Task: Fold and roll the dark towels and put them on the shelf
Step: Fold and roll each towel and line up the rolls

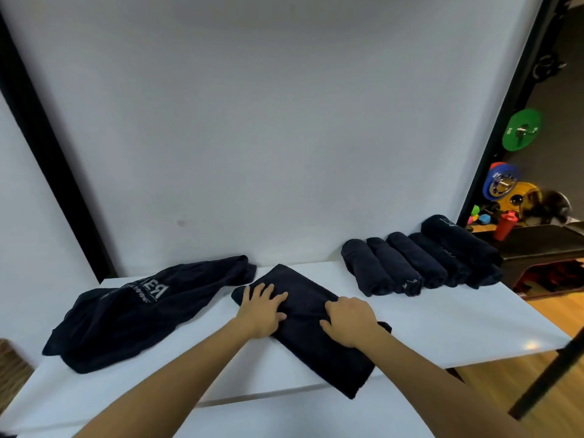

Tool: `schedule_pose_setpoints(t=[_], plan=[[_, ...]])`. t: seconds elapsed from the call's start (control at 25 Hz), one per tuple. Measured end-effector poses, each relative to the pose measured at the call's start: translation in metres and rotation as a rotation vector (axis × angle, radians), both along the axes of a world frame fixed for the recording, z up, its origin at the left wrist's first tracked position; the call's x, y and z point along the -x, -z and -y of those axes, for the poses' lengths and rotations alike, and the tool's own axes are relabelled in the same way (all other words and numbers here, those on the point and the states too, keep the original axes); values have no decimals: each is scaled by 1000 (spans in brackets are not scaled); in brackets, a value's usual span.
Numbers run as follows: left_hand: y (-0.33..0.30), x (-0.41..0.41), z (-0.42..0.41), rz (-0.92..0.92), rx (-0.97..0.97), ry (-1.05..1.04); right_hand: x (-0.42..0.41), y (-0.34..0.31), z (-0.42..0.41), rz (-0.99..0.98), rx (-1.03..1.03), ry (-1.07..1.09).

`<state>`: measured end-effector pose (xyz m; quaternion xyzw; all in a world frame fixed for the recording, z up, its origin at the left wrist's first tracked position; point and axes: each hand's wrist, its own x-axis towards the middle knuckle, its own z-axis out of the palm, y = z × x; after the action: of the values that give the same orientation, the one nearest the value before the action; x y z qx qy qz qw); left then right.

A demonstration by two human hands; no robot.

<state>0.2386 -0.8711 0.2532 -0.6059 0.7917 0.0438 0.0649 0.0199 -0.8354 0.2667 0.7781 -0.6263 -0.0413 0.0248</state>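
The folded towel (316,324) lies as a long dark band running diagonally across the middle of the white tabletop (442,317), its near end hanging just over the front edge. Both hands rest on top of it. The left hand (262,311) lies near the far end with its fingers (268,294) spread and fairly flat on the cloth; the right hand (349,320) sits further along, knuckles raised, fingers curled down into the fabric as if gathering it.

The step in hand looks like smoothing the fold before rolling. To do it well, press out creases along the band, keep the long edges lined up, then start the roll from one short end, tight and even, with both hands moving together so it does not cone.

To the left an unfolded towel (136,311) with pale lettering lies crumpled, touching the band's far corner. Against the wall on the right, a row of rolled towels (420,263) sits side by side, so most of the work seems done.
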Motion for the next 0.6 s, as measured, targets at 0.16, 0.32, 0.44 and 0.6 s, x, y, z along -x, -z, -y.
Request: schedule_pose_setpoints(t=[0.16, 0.32, 0.44, 0.6], plan=[[0, 20, -4, -65, 305, 68, 10, 2, -12, 136, -42, -74], [12, 23, -16, -202, 148, 123, 21, 15, -23, 271, -35, -91], [10, 16, -14, -225, 7, 139, 19, 16, -31, 290, -41, -97], [15, 25, -34, -299, 151, 104, 20, 15, -46, 288, -46, -137]])
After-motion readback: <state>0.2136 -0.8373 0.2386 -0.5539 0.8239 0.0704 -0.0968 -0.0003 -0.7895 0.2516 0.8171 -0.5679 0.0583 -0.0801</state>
